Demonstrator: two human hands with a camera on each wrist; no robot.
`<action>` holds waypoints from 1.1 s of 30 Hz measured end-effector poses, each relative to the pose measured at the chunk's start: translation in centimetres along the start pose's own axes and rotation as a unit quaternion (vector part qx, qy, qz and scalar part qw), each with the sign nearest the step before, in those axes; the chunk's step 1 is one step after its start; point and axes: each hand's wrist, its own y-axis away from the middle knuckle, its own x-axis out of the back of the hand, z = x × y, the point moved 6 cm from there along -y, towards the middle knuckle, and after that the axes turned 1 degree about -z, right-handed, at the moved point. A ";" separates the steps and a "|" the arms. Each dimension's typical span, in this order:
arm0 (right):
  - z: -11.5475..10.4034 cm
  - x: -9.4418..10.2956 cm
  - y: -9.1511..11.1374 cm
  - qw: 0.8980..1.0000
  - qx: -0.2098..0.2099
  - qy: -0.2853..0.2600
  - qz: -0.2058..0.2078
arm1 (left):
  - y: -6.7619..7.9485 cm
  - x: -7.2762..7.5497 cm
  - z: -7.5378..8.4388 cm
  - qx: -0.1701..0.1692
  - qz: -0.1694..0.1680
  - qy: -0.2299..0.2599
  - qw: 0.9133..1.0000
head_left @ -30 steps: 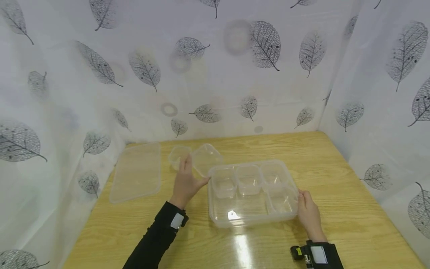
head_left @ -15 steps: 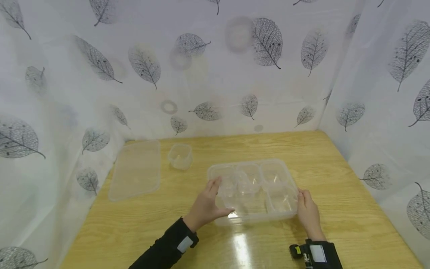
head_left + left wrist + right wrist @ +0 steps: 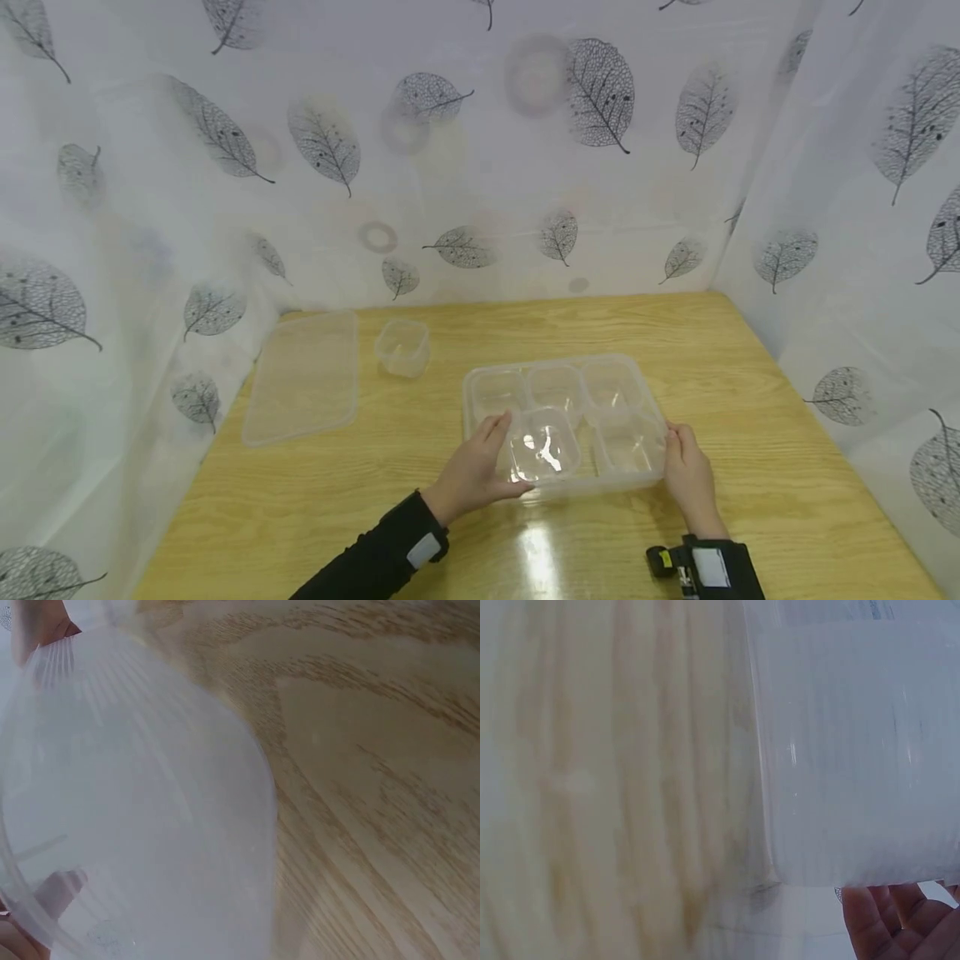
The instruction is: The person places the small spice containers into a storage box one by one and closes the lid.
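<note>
"What's the left hand [image 3: 474, 471] doing?"

"Holding a small clear tub [image 3: 551, 442], thumb at its near edge, fingers along its side."

"And where is that tub?"

"Within the outline of the big clear box [image 3: 628, 480], a little toward eight o'clock from its middle, taking twelve as straight away from the person. I can't tell whether it touches the bottom."

"The right hand [image 3: 688, 479]?"

"At four o'clock, gripping the box's edge between thumb and fingers."

"Anything else in the box?"

"Four more clear tubs [image 3: 628, 446]: three in a row along the far side, at ten, twelve and nearly two, and one at about half past three."

"Outside it?"

"A lone clear tub [image 3: 402, 348] stands well apart at ten o'clock. Past it, between nine and ten, a flat clear sheet [image 3: 306, 379] lies on the wood-grain table [image 3: 750, 375]."

"And around the table?"

"A whitish curtain [image 3: 487, 179] printed with dark leaf skeletons, behind at twelve and along both sides."
</note>
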 end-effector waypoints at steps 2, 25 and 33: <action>0.0 -0.1 0.0 1.000 -0.001 -0.002 -0.001 | 0.0 -0.5 -0.3 0.006 -0.017 -0.006 1.000; -0.2 0.1 0.1 1.000 0.006 -0.004 0.004 | -0.7 -2.3 -0.7 0.057 -0.181 -0.066 0.980; 0.0 0.0 0.0 1.000 -0.007 -0.006 0.001 | -0.6 -2.2 0.0 0.025 -0.120 -0.020 0.992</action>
